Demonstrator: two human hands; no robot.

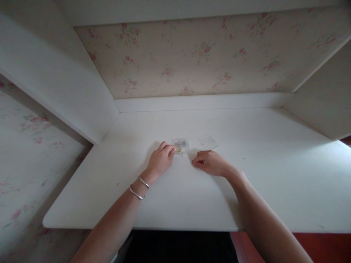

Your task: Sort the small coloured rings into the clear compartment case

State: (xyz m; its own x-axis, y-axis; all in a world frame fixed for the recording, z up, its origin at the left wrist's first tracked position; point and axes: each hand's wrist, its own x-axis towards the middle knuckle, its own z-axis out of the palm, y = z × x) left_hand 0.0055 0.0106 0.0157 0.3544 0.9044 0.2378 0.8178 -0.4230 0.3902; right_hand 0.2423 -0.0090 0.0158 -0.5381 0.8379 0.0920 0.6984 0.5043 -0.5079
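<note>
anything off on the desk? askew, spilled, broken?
Nothing stands out. The left hand touches a small clear plastic case lying flat on the white desk; a clear flat piece lies apart to its right, beyond the right hand. No spill or visible damage.

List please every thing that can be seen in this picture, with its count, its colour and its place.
small clear box: 1, transparent with small contents inside, on the desk at the left fingertips
clear flat piece: 1, transparent, on the desk beyond the right hand, apart from the box
desk: 1, white, in an alcove
wallpaper: cream with pink flowers, behind the desk
bracelets: 2, silver, on the left wrist
left hand: 1, fingertips touching the box
right hand: 1, resting on the desk, near the box
</note>
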